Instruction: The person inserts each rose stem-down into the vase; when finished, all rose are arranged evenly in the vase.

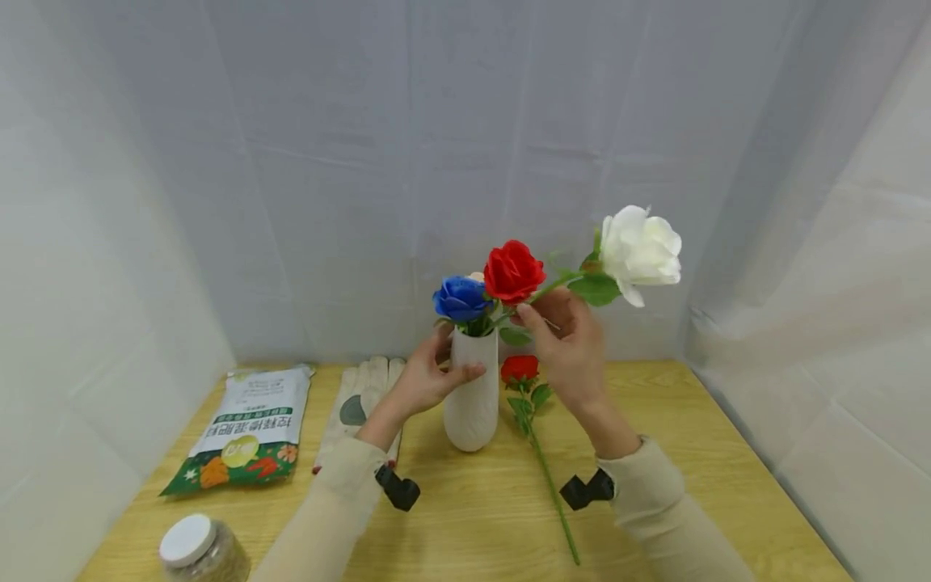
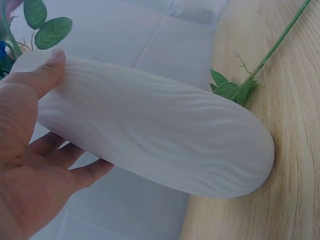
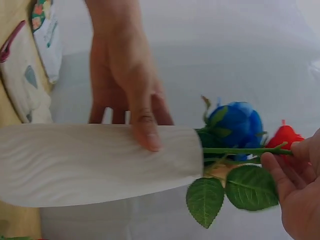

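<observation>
A white vase [image 1: 471,408] with a wavy relief stands on the table, and my left hand [image 1: 423,378] grips its upper part, thumb across the front. Between thumb and fingers my right hand [image 1: 576,356] pinches the green stem [image 3: 240,150] of a white rose [image 1: 642,249]. That stem slants down to the left, its lower end inside the vase mouth. A blue rose [image 1: 461,298] and a red rose [image 1: 513,272] stand in the vase, with a pale bloom mostly hidden behind them. Green leaves [image 3: 251,187] hang beside the rim.
Another red rose [image 1: 520,369] lies on the wooden table [image 1: 465,517], right of the vase. To the left are pale work gloves [image 1: 356,404] and a fertilizer bag [image 1: 247,428]. A white-lidded jar [image 1: 189,540] stands at the front left. White sheeting [image 1: 327,162] surrounds the table.
</observation>
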`<state>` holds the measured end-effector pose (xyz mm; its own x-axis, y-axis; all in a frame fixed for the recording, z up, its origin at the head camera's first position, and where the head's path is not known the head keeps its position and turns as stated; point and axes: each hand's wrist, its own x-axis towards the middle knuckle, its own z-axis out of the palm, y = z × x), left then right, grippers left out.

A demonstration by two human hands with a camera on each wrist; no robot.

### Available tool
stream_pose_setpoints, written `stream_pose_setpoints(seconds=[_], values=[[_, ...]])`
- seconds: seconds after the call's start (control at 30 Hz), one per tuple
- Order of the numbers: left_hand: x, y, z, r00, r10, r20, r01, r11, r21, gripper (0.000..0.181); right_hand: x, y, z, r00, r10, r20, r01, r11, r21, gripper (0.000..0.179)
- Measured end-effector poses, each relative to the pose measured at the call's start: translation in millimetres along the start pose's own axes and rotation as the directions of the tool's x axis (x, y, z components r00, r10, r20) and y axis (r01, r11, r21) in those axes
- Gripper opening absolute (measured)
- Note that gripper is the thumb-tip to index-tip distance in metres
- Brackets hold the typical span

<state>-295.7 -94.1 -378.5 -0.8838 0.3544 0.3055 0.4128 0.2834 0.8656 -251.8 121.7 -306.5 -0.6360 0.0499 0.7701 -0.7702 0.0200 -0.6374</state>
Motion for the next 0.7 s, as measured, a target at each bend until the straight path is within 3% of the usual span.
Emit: stream_pose_setpoints(seconds=[0.2,0.37,0.57,0.7], values=[[-0.4,2.4,0.2,1.000,-0.019,0.007,0.019,1.000,-0.001,0.089,-5.7,17,10,0.999,-0.017,0.030,0.019,0.998,-0.058,0.022],[-0.8,5.2,0.6,0.999,-0.037,0.013,0.037,0.999,0.006,0.092,-9.4,28,16,0.999,-0.033,0.037,0.040,0.977,-0.210,0.015],[-1.4,4.6,1.9,0.999,-0.036,0.017,0.036,0.999,0.013,0.094,-13.9,34,21,0.999,0.032,0.038,-0.017,0.933,-0.359,0.015],[-0.6,3.9,2.8,1.000,0.005,0.014,-0.005,1.000,0.002,0.090,-15.7,33,24,0.996,0.088,0.023,-0.073,0.924,-0.375,0.015]])
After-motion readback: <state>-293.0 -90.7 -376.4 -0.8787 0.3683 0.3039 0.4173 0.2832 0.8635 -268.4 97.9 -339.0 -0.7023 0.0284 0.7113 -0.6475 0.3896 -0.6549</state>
